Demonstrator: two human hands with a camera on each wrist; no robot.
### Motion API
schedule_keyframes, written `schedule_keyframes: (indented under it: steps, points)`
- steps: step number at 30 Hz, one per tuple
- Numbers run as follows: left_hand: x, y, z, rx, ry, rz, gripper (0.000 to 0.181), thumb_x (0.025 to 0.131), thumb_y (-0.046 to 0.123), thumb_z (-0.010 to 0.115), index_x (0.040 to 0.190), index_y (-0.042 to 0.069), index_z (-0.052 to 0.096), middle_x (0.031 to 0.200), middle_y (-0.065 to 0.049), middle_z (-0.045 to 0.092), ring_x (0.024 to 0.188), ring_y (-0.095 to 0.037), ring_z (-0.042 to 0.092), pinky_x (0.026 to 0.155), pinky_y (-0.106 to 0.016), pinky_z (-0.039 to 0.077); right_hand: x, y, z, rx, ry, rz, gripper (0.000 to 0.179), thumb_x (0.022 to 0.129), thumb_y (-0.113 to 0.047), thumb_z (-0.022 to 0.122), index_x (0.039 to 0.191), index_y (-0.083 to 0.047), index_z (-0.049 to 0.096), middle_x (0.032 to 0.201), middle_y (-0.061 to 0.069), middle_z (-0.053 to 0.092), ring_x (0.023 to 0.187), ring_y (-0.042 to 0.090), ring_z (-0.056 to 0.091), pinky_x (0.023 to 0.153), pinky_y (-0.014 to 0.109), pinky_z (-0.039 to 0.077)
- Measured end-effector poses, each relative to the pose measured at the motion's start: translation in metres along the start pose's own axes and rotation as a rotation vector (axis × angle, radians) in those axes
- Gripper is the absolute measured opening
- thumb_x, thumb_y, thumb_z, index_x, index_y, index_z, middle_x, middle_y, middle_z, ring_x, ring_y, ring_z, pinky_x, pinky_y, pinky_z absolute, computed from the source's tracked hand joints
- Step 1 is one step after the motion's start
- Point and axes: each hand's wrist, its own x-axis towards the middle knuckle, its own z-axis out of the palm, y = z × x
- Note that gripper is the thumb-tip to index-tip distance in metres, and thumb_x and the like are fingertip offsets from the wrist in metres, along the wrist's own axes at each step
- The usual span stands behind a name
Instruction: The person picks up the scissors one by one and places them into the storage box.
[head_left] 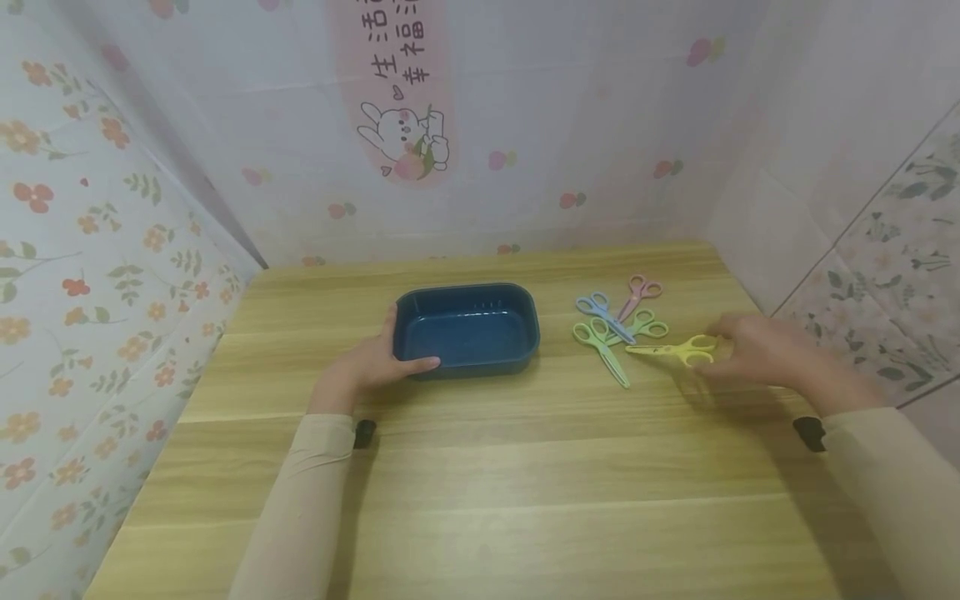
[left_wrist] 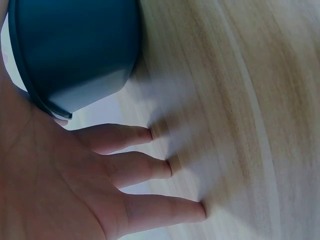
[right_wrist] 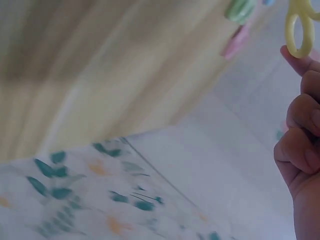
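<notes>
Pale curtains point(head_left: 600, 100) with fruit print stand behind a wood-grained table point(head_left: 480, 500), and on it a dark blue container point(head_left: 467, 302) lies to the left of a small group of scissors. Of these, the yellow scissors point(head_left: 678, 351) are at the right edge of the group; their long axis runs nearly sideways, with the blades pointing left, in the direction of the container, and the ring handles toward the right hand point(head_left: 765, 354), which is clearly the nearer hand. Beside the yellow tips are the blue scissors point(head_left: 618, 327), crossing over one of two green pairs, and the pink scissors point(head_left: 631, 302) lie farther back. The right hand pinches the yellow rings between thumb and index finger, while its other fingers are bent inward; the thumb's exact contact is not plain. The left hand point(head_left: 367, 362) rests at the container's left end, thumb along the near rim, and three fingers point(left_wrist: 165, 207) are spread straight toward the table.
</notes>
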Motion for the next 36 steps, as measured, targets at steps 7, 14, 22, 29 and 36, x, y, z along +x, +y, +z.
schedule_keyframes:
  steps: [7, 14, 22, 29, 36]
  points:
    - [-0.002, 0.001, 0.000, -0.007, -0.007, 0.000, 0.147, 0.077, 0.096, 0.060, 0.165, 0.023, -0.031, 0.177, -0.026, 0.016, 0.160, -0.048, 0.031, 0.126, -0.065, 0.034, 0.005, -0.014, -0.028, -0.056, 0.039, -0.063, 0.069, 0.081, -0.056, 0.088, 0.116, 0.002, 0.077, 0.107, 0.016, 0.076, 0.087, 0.029, 0.072, 0.075, 0.052, 0.061]
    - [-0.003, 0.003, 0.000, -0.010, -0.002, -0.008, 0.146, 0.076, 0.096, 0.061, 0.166, 0.024, -0.030, 0.177, -0.024, 0.016, 0.159, -0.048, 0.034, 0.125, -0.065, 0.036, 0.013, -0.029, -0.052, -0.084, 0.047, -0.027, 0.077, 0.082, -0.060, 0.085, 0.126, 0.002, 0.074, 0.126, 0.026, 0.072, 0.106, 0.046, 0.072, 0.084, 0.061, 0.060]
    - [-0.003, 0.002, -0.002, 0.002, 0.002, -0.006, 0.146, 0.076, 0.097, 0.060, 0.166, 0.023, -0.029, 0.176, -0.026, 0.019, 0.157, -0.049, 0.037, 0.124, -0.065, 0.038, 0.026, -0.044, -0.070, -0.055, 0.077, -0.009, 0.083, 0.085, -0.062, 0.081, 0.137, 0.001, 0.068, 0.141, 0.030, 0.065, 0.123, 0.054, 0.064, 0.095, 0.069, 0.054]
    - [-0.002, -0.001, 0.000, 0.007, 0.001, -0.005, 0.146, 0.076, 0.097, 0.059, 0.165, 0.024, -0.030, 0.177, -0.025, 0.017, 0.158, -0.049, 0.035, 0.124, -0.065, 0.037, 0.037, -0.058, -0.079, -0.032, 0.130, -0.071, 0.076, 0.085, -0.057, 0.083, 0.133, 0.000, 0.071, 0.136, 0.028, 0.069, 0.120, 0.050, 0.067, 0.096, 0.066, 0.055]
    - [0.000, -0.001, 0.001, -0.001, 0.012, 0.000, 0.144, 0.077, 0.096, 0.060, 0.165, 0.027, -0.031, 0.177, -0.025, 0.017, 0.158, -0.049, 0.036, 0.124, -0.065, 0.037, 0.050, -0.072, -0.090, 0.003, 0.122, -0.093, 0.078, 0.086, -0.057, 0.082, 0.135, 0.001, 0.069, 0.134, 0.027, 0.070, 0.115, 0.048, 0.070, 0.095, 0.064, 0.056]
